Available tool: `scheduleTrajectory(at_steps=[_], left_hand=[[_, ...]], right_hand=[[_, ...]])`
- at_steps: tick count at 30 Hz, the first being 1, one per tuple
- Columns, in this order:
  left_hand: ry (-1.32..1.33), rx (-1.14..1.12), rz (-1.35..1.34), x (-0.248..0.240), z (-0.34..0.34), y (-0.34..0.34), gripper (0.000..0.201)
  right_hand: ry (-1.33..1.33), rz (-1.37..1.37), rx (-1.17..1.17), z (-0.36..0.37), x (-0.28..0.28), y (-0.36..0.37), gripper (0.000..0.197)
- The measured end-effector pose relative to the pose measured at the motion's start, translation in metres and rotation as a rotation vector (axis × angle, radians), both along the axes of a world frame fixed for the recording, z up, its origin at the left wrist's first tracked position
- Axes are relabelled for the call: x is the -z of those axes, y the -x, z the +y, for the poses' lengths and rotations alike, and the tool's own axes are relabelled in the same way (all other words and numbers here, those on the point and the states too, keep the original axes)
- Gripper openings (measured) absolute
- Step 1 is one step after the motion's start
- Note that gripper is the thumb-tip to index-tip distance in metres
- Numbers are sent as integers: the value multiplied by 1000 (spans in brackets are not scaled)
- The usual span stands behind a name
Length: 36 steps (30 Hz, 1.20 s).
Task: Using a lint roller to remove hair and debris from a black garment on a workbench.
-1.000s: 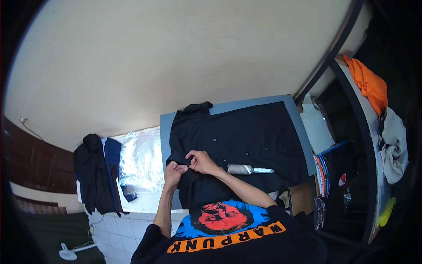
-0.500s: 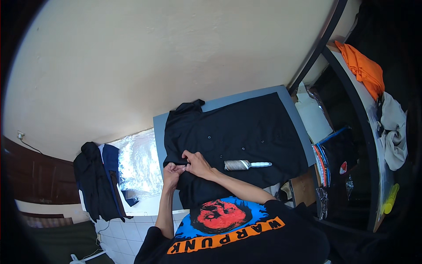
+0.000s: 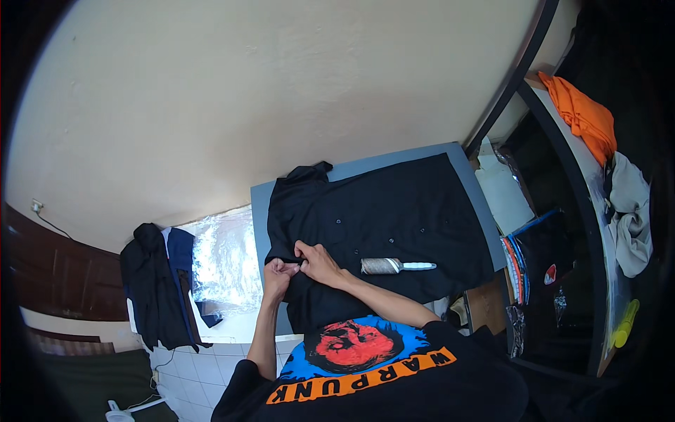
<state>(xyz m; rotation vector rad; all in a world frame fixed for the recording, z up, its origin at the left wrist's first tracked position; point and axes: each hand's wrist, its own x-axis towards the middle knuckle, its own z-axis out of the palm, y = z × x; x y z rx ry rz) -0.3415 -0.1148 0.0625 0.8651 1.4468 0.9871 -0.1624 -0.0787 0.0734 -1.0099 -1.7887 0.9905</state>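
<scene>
Grip, left hand: left hand (image 3: 277, 273), thumb and fingertips together, pinching the black shirt (image 3: 401, 197) at its neck end.
Grip, right hand: right hand (image 3: 318, 266), fingers bent against the same cloth, thumb just beside the left fingertips; whether it clamps cannot be told.
Far left: brown door (image 3: 63, 274), well apart from the work.
Garment pile: dark clothes (image 3: 158, 288), black and navy, heaped at the left end of the worktop.
Shiny sheet: crinkled, reflective covering (image 3: 226, 257) between the pile and the board; this gap gives the left arm room on its outer side.
Board: grey, flat (image 3: 260, 218); left margin visible as a narrow strip past the shirt, far edge near the pale wall (image 3: 281, 91), right margin a slim band.
Shirt: laid out across the board, one sleeve at the upper left, small buttons along the middle, hem toward the right; near side reaches the person's torso.
Roller: lint roller (image 3: 383, 266), patterned barrel and pale handle, lying on the shirt just beyond the right forearm, little space between.
Right of board: pale sheet (image 3: 505, 195), close to the edge.
Far right: shelf with orange cloth (image 3: 580, 116), grey cloth (image 3: 631, 218) and yellow-green item (image 3: 624, 323).
</scene>
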Motion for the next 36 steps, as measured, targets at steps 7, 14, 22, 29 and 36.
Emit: scheduleTrajectory(at_steps=[7, 14, 22, 29, 36], left_hand=[[41, -46, -56, 7, 1, 8, 51], [69, -16, 68, -11, 4, 1, 49], [145, 114, -18, -3, 13, 10, 28], [155, 204, 15, 7, 18, 16, 28], [190, 171, -70, 12, 16, 14, 19]], right_hand=[[131, -47, 19, 3, -5, -3, 25], [196, -116, 14, 0, 3, -5, 27], [130, -159, 21, 0, 9, -6, 31], [284, -44, 15, 5, 11, -4, 32], [102, -24, 8, 3, 30, -5, 28]])
